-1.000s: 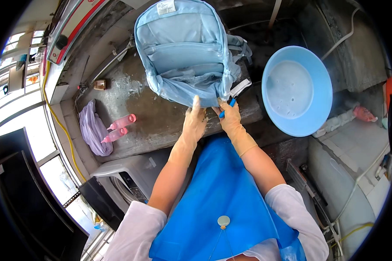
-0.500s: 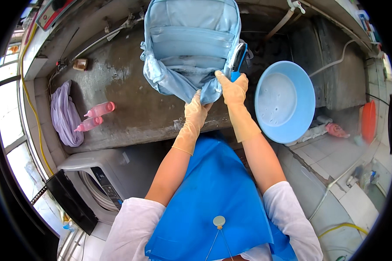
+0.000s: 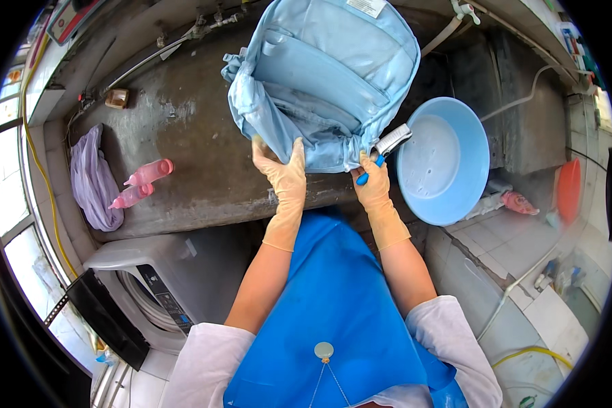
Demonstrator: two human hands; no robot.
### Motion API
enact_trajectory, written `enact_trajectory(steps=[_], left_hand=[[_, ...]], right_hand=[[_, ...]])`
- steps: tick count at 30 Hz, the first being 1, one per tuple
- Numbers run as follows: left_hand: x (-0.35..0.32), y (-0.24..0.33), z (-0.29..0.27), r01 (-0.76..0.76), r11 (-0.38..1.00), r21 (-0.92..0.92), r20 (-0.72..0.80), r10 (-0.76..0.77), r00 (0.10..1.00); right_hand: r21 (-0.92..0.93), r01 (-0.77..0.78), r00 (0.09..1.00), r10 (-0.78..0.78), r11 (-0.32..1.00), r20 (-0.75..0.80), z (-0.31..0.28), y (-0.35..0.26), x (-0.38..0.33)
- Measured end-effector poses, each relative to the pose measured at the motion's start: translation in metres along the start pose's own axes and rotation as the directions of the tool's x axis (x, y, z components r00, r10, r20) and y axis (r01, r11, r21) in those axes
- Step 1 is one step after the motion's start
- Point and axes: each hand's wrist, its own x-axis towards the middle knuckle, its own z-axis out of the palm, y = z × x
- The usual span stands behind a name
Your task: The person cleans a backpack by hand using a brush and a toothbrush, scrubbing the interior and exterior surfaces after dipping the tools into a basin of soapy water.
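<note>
A light blue backpack (image 3: 323, 75) lies unzipped on the grey sink counter (image 3: 204, 163), its front panel sagging toward me. My gloved left hand (image 3: 283, 180) grips its lower left edge, thumb over the fabric and fingers partly hidden beneath. At the lower right corner, my gloved right hand (image 3: 375, 189) holds a blue-handled scrub brush (image 3: 392, 139), pale bristle head pointing up and right. That hand's fingertips also touch the bag's corner. Both gloves are pale yellow rubber.
A light blue basin (image 3: 479, 163) with sudsy water stands right of the bag. Two pink bottles (image 3: 149, 172) and a lilac cloth (image 3: 95, 180) lie at the left, with a soap bar (image 3: 117, 98) behind. A washing machine (image 3: 183, 272) sits below the counter.
The backpack has turned, its top swinging to the right. My left hand has moved left along its edge. My right hand has come nearer, tilting the brush head rightward.
</note>
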Motion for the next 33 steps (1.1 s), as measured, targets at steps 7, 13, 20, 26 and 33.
enact_trajectory(steps=[7, 13, 20, 26, 33], left_hand=[[0.061, 0.071, 0.038, -0.154, 0.647, 0.746, 0.180, 0.026, 0.983], [0.093, 0.075, 0.022, -0.219, 0.618, 0.755, 0.378, -0.137, 0.916], [0.120, 0.067, -0.028, 0.349, 0.937, -0.009, 0.559, -0.284, 0.779], [0.158, -0.001, -0.050, -0.022, 0.996, 0.085, 0.756, -0.050, 0.652], [0.188, -0.072, -0.075, -0.644, 0.730, 0.231, 0.801, 0.233, 0.552]], right_hand=[[-0.025, -0.083, 0.977, 0.076, 0.996, -0.198, 0.002, 0.022, -0.008], [0.112, -0.061, 0.993, 0.072, 0.992, -0.097, 0.015, 0.030, -0.020], [-0.097, -0.197, 0.978, 0.189, 0.976, -0.087, 0.042, 0.031, -0.060], [-0.654, -0.137, 0.960, -0.062, 0.744, -0.272, -0.010, -0.106, -0.064], [-0.964, -0.196, 0.971, -0.174, -0.182, -0.164, -0.122, -0.128, 0.042]])
